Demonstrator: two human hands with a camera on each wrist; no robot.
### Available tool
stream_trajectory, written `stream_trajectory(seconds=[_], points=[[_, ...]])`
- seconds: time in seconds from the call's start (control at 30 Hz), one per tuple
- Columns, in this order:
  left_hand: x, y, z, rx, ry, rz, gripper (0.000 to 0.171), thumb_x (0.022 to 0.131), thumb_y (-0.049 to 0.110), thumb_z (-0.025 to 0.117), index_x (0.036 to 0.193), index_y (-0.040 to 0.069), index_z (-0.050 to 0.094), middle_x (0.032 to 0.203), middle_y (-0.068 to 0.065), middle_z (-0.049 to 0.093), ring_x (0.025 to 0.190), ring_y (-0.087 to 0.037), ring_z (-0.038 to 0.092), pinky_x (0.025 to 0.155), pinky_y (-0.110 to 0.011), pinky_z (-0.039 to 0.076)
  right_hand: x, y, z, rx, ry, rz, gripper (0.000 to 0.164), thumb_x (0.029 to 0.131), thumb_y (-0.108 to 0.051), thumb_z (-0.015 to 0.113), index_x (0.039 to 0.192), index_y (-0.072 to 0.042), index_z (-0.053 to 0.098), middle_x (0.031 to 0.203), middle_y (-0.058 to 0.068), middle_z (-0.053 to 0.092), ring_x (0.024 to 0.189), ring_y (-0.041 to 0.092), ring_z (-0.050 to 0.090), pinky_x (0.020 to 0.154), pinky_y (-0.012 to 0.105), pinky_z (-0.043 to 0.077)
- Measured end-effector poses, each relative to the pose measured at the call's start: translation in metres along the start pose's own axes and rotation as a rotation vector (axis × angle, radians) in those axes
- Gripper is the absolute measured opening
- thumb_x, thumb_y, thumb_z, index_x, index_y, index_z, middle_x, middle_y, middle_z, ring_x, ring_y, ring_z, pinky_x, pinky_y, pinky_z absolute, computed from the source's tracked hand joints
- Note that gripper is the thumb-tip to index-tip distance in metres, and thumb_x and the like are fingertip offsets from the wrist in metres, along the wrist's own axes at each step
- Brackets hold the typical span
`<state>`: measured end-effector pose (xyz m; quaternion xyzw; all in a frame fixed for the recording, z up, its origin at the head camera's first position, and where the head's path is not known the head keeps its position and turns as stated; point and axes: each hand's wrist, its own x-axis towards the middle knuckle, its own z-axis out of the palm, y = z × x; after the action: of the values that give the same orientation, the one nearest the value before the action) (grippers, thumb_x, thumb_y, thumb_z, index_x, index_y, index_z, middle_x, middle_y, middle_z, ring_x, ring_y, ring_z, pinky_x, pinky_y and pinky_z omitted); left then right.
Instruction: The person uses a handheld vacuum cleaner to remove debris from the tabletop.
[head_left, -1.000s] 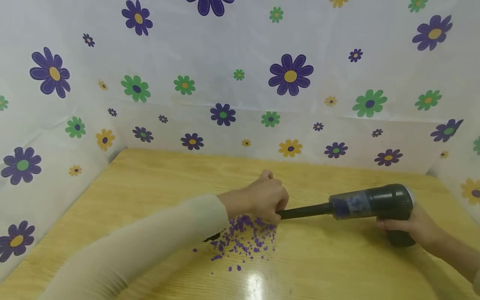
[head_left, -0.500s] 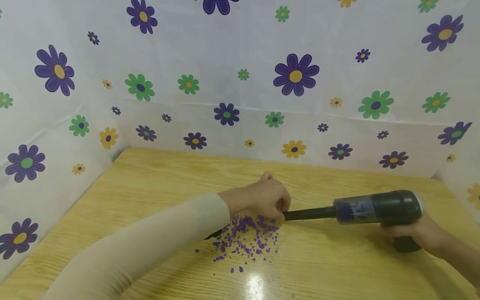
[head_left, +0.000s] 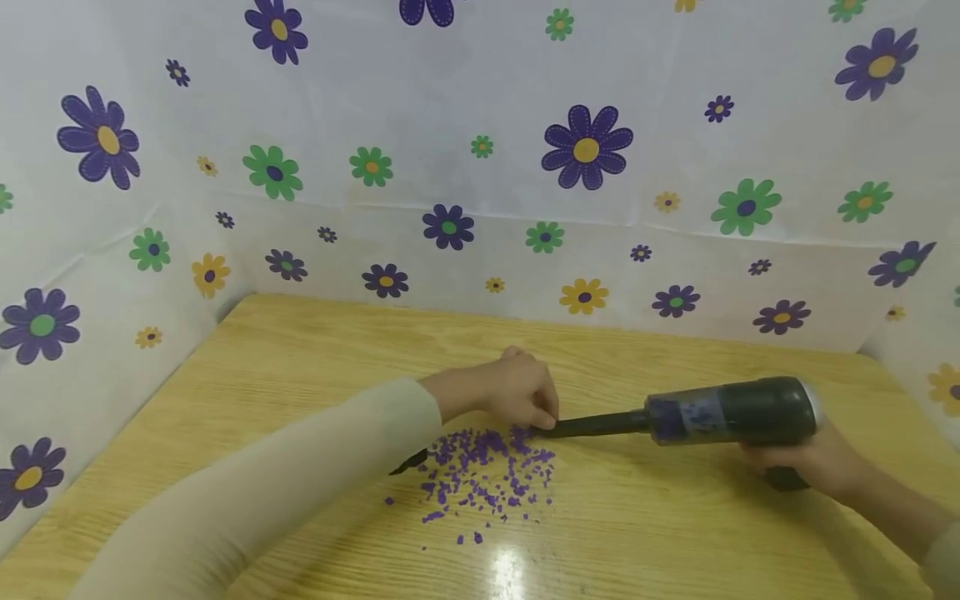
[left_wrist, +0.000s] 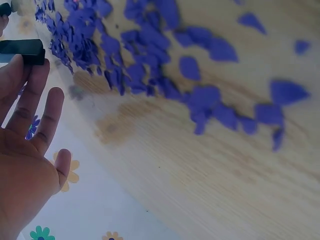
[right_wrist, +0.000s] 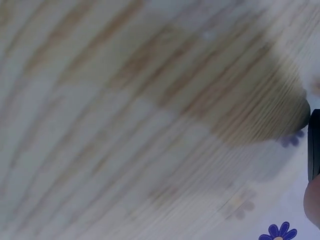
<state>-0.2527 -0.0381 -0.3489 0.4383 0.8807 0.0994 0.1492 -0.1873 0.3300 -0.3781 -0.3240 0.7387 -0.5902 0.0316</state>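
The left hand (head_left: pixel 521 392) pinches the tip of the vacuum (head_left: pixel 765 412) between thumb and index finger; the left wrist view shows its other fingers spread loose. The right hand (head_left: pixel 821 458) grips the handle under the vacuum's body, its fingers curled round it; in the right wrist view only a fingertip beside a dark edge shows.

A white cloth (head_left: pixel 480 92) printed with purple, green and yellow flowers hangs beyond the vacuum and on both sides of it. The wooden table (head_left: pixel 675 533) spreads beneath the vacuum. A pale sleeve (head_left: pixel 285 475) covers the left arm, reaching across the table toward the vacuum's tip. The vacuum is dark and held nearly level, its tip pointing toward the left hand. Its clear barrel (head_left: pixel 686 418), just ahead of the body, has purple matter inside, too blurred to make out. From the barrel runs the slim black nozzle (head_left: pixel 600 424); whether its tip touches the table is hidden. Well past that tip, a small dark object (head_left: pixel 408 462) shows under the sleeve's cuff. Purple scraps (head_left: pixel 491 442) lie scattered on the table by the vacuum's tip, thickest beside the left hand and sparser on the near side.
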Motion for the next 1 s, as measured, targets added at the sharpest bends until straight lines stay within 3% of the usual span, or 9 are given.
stream_trajectory(seconds=[0.17, 0.3, 0.43, 1.0], points=[[-0.005, -0.004, 0.000, -0.001, 0.007, 0.007, 0.011, 0.087, 0.032, 0.064, 0.090, 0.028, 0.074, 0.089, 0.018, 0.071, 0.088, 0.001, 0.061, 0.097, -0.040, 0.026, 0.007, 0.002, 0.002, 0.014, -0.015, -0.021, 0.050, 0.060, 0.032, 0.055, 0.091, -0.007, 0.057, 0.064, 0.006, 0.060, 0.050, 0.017, 0.056, 0.044, 0.032, 0.045], [-0.008, -0.006, 0.001, -0.003, 0.009, 0.013, 0.011, 0.087, 0.032, 0.064, 0.090, 0.028, 0.074, 0.088, 0.018, 0.071, 0.086, 0.001, 0.061, 0.094, -0.039, 0.026, 0.010, 0.003, 0.004, 0.022, -0.031, -0.037, 0.050, 0.060, 0.032, 0.055, 0.089, -0.008, 0.058, 0.064, 0.001, 0.061, 0.050, 0.015, 0.056, 0.043, 0.031, 0.044], [-0.010, -0.009, 0.002, -0.004, 0.012, 0.011, 0.011, 0.086, 0.032, 0.065, 0.089, 0.028, 0.075, 0.088, 0.018, 0.071, 0.084, 0.002, 0.061, 0.092, -0.038, 0.027, 0.012, 0.004, 0.006, -0.004, -0.020, -0.023, 0.050, 0.061, 0.030, 0.057, 0.089, -0.011, 0.060, 0.066, -0.003, 0.062, 0.051, 0.012, 0.056, 0.045, 0.030, 0.045], [-0.023, -0.020, 0.002, -0.003, 0.010, -0.028, 0.011, 0.086, 0.032, 0.065, 0.090, 0.027, 0.074, 0.089, 0.016, 0.071, 0.088, -0.002, 0.061, 0.093, -0.037, 0.027, 0.029, 0.004, 0.014, -0.132, -0.023, 0.059, 0.039, 0.066, 0.021, 0.062, 0.084, -0.013, 0.058, 0.061, -0.003, 0.059, 0.050, 0.014, 0.054, 0.048, 0.031, 0.046]])
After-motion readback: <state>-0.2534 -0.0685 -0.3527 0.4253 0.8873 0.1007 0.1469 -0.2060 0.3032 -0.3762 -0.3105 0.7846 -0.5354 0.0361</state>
